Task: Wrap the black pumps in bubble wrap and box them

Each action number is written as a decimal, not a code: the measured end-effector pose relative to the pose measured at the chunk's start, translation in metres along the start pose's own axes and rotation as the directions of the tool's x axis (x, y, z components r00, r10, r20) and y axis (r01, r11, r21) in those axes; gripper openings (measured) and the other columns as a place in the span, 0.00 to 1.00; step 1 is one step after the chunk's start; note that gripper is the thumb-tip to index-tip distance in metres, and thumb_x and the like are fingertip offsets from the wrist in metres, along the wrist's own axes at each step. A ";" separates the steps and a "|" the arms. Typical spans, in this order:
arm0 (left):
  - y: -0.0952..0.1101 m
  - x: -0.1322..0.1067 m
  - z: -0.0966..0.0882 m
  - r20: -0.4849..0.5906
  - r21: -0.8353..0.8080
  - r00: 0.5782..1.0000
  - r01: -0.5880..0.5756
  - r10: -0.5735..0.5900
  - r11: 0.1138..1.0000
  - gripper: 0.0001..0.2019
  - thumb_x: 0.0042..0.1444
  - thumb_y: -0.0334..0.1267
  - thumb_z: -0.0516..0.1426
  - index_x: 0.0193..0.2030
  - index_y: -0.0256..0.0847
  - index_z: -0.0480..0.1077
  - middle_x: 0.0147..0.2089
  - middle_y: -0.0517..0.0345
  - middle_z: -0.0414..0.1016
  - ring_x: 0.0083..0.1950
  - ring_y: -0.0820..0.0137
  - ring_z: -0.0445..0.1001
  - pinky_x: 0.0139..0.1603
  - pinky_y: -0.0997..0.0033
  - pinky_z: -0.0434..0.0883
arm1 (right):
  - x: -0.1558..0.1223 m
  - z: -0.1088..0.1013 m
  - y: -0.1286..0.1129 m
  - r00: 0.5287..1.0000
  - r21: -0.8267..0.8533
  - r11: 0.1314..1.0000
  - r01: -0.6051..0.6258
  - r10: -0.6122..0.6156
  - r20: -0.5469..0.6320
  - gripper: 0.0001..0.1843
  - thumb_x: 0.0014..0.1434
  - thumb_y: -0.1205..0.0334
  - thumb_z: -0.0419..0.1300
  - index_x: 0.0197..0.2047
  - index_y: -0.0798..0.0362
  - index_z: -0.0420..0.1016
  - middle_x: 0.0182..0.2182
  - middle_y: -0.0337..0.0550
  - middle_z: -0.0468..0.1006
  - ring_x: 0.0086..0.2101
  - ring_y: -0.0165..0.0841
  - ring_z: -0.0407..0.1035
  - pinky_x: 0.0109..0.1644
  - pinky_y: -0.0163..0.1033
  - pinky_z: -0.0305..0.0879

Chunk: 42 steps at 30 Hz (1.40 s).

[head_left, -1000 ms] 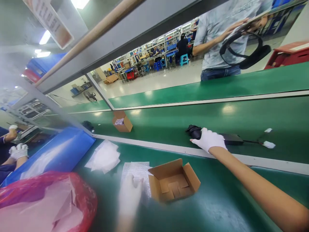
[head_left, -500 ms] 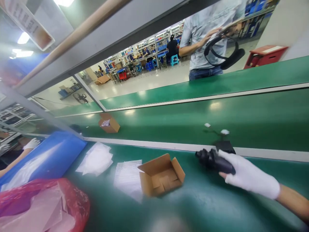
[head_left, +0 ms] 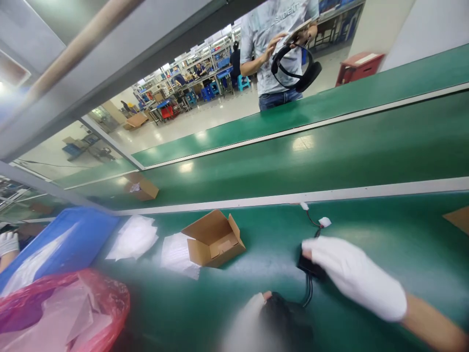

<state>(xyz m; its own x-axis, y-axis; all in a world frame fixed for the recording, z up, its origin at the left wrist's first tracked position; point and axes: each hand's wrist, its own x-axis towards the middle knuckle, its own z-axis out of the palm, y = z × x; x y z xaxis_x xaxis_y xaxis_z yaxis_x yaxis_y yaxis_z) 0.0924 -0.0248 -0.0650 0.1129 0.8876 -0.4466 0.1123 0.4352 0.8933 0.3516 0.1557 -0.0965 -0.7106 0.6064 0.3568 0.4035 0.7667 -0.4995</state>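
My right hand [head_left: 353, 274], in a white glove with bare fingertips, has its fingers closed over a small black box [head_left: 306, 261]. From the box's far end runs a thin lead to white connectors [head_left: 324, 222]; black cables [head_left: 309, 291] leave its near end. Low in the view, my gloved left hand [head_left: 245, 320] is blurred and closed around a dark, rounded black object [head_left: 286, 322], whose kind I cannot make out. To the left of both hands, an open cardboard box [head_left: 222, 252] stands on the green bench.
White bubble-wrap bags [head_left: 176, 252] and a pile of white sheets [head_left: 135, 237] lie left of the carton. A red plastic bag [head_left: 117, 303] and a blue bin [head_left: 91, 225] are farther left. Another carton [head_left: 148, 189] sits beyond the white rail [head_left: 256, 200]. A person [head_left: 278, 54] stands across.
My right hand has moved from the black object to the black box, which is now on the near side of the rail. My left hand has come into view with the dark object. The view has shifted.
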 end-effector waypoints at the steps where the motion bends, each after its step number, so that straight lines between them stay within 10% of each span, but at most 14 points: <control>1: 0.002 -0.003 -0.004 -0.007 0.023 1.000 0.000 0.000 1.000 0.35 0.42 0.52 0.65 0.60 0.51 0.66 0.65 0.52 0.63 0.68 0.48 0.56 0.70 0.51 0.51 | 0.007 -0.009 0.018 1.000 -0.180 0.984 -0.013 0.012 -0.005 0.22 0.60 0.70 0.46 0.50 0.49 0.76 0.56 0.50 0.71 0.53 0.48 0.66 0.54 0.61 0.64; 6: 0.026 0.024 -0.014 0.013 0.301 0.986 -0.163 0.167 0.940 0.34 0.44 0.47 0.64 0.59 0.43 0.67 0.67 0.46 0.61 0.70 0.50 0.53 0.71 0.46 0.48 | 0.031 -0.013 0.085 0.994 -0.421 0.905 0.056 -0.010 0.110 0.23 0.59 0.70 0.46 0.53 0.52 0.74 0.53 0.54 0.73 0.51 0.49 0.67 0.44 0.54 0.68; 10: 0.051 0.091 0.001 -0.024 0.345 0.995 -0.079 0.093 0.935 0.36 0.51 0.51 0.60 0.64 0.37 0.60 0.62 0.42 0.66 0.58 0.55 0.70 0.59 0.54 0.67 | 0.039 -0.008 0.075 0.993 -0.416 0.905 0.086 -0.042 0.114 0.20 0.61 0.71 0.44 0.44 0.53 0.77 0.33 0.49 0.77 0.32 0.37 0.69 0.36 0.42 0.66; 14: 0.066 0.142 0.027 0.109 0.530 0.994 -0.071 0.016 0.845 0.40 0.44 0.60 0.61 0.60 0.39 0.62 0.55 0.46 0.73 0.48 0.56 0.74 0.51 0.54 0.71 | 0.036 -0.019 0.053 0.998 -0.452 0.890 0.064 -0.045 0.053 0.21 0.60 0.75 0.44 0.45 0.53 0.76 0.37 0.50 0.77 0.35 0.39 0.69 0.38 0.43 0.64; 19: 0.071 0.154 0.069 0.042 0.794 0.998 -0.059 0.042 0.605 0.43 0.37 0.64 0.62 0.55 0.37 0.64 0.51 0.39 0.71 0.48 0.46 0.73 0.46 0.50 0.71 | 0.026 -0.010 0.072 0.994 -0.473 0.876 0.100 -0.067 0.086 0.28 0.55 0.78 0.46 0.53 0.50 0.74 0.56 0.50 0.71 0.53 0.49 0.65 0.46 0.52 0.66; 24: 0.078 0.161 0.086 0.068 0.891 0.996 -0.082 0.049 0.447 0.36 0.43 0.52 0.63 0.54 0.29 0.62 0.50 0.31 0.69 0.48 0.45 0.72 0.45 0.51 0.71 | 0.020 0.000 0.087 0.998 -0.463 0.885 0.045 -0.021 0.057 0.22 0.61 0.74 0.44 0.49 0.53 0.75 0.41 0.49 0.78 0.38 0.41 0.72 0.40 0.47 0.69; 27: 0.083 0.158 0.062 0.089 0.731 0.995 -0.099 0.050 0.675 0.29 0.43 0.51 0.63 0.48 0.37 0.63 0.45 0.44 0.72 0.44 0.55 0.73 0.42 0.57 0.71 | 0.008 -0.001 0.068 0.994 -0.455 0.887 -0.086 0.046 -0.098 0.22 0.62 0.73 0.42 0.54 0.59 0.69 0.44 0.57 0.76 0.40 0.42 0.73 0.41 0.46 0.70; 31: 0.073 0.136 0.031 0.069 0.073 0.990 -0.128 0.123 0.989 0.25 0.43 0.47 0.65 0.42 0.41 0.59 0.37 0.61 0.68 0.35 0.72 0.69 0.38 0.68 0.70 | -0.008 0.017 0.011 0.950 -0.157 0.959 -0.237 0.195 -0.246 0.17 0.64 0.67 0.44 0.53 0.54 0.65 0.47 0.51 0.76 0.44 0.37 0.74 0.43 0.39 0.72; 35: 0.056 0.114 0.026 -0.047 -0.476 0.996 -0.087 0.073 0.875 0.29 0.37 0.48 0.69 0.39 0.41 0.56 0.40 0.62 0.63 0.35 0.76 0.68 0.35 0.72 0.70 | -0.009 0.046 -0.049 0.947 0.036 0.961 -0.273 0.275 -0.167 0.18 0.64 0.66 0.44 0.54 0.49 0.64 0.49 0.45 0.75 0.46 0.34 0.73 0.47 0.38 0.73; 42: 0.038 0.094 0.033 -0.261 -0.660 0.964 -0.214 0.047 0.721 0.32 0.35 0.49 0.70 0.39 0.41 0.57 0.38 0.62 0.65 0.35 0.74 0.70 0.36 0.72 0.71 | -0.011 0.090 -0.078 0.906 0.074 0.942 -0.328 0.336 -0.258 0.23 0.63 0.54 0.49 0.60 0.50 0.60 0.57 0.50 0.68 0.54 0.44 0.67 0.56 0.49 0.66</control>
<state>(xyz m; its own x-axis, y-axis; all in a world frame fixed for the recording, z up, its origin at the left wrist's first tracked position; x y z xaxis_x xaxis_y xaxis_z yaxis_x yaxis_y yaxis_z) 0.1398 0.0700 -0.0748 -0.1430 0.9159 -0.3752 -0.5943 0.2237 0.7725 0.2764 0.0705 -0.1324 -0.3599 0.8612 0.3589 0.5707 0.5075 -0.6456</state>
